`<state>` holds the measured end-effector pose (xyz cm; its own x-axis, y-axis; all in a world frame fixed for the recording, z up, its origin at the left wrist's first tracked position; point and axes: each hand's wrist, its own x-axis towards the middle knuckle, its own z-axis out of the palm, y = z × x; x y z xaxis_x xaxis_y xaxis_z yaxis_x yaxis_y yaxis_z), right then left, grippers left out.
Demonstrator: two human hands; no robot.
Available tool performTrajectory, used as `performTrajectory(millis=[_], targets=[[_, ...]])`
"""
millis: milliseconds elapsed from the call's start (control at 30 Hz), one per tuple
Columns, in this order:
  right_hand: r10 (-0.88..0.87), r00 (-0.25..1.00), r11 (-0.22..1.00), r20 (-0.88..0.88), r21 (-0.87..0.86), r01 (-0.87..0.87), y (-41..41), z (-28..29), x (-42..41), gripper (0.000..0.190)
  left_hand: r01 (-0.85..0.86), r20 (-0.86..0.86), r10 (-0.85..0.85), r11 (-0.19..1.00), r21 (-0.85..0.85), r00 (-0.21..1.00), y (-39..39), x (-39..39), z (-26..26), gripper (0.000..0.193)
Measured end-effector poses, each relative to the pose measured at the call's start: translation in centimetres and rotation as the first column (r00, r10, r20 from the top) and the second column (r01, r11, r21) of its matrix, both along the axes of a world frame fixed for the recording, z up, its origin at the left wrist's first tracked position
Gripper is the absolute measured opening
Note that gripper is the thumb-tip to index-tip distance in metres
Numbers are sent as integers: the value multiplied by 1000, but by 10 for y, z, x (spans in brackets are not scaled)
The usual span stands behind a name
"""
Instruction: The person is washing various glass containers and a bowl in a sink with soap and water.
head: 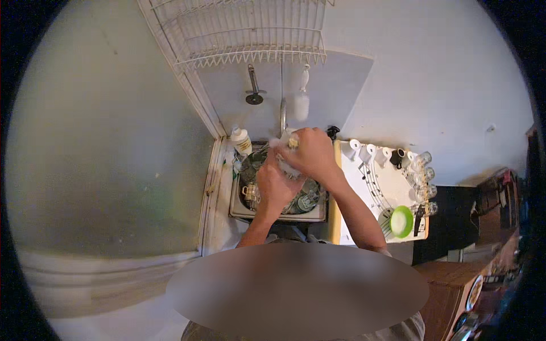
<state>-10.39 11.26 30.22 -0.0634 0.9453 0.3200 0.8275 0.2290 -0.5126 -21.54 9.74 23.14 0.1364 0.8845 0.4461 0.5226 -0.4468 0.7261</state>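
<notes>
Over a sink (277, 215) full of glassware, my left hand (277, 181) grips a clear glass (290, 166) from below. My right hand (313, 151) is at the glass's upper end, its fingers closed on a yellowish sponge (293, 142) with whitish foam around it. The two hands nearly touch in front of the faucet (283, 113). In the sink below lie a glass mug (250, 192) at the left and more clear glassware (308, 200) at the right. Part of the held glass is hidden by my fingers.
A white bottle (242, 141) stands at the sink's back left corner. To the right, a white table (354, 221) carries cups (370, 152), several glasses (430, 191) and a green bowl (402, 221). A brush (302, 102) hangs on the wall beneath a wire dish rack (256, 47).
</notes>
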Motion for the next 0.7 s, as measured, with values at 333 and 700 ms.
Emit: performTrajectory(millis=[333,700], targets=[[610,749,756,-260,-92,-648,-14,7,66,43,-134,140,125,989,55,982,-30,20,12,70],[548,659,537,-516,-387,-750,-23,0,83,61,-249,-190,271,959,134,944,-72,37,26,69]])
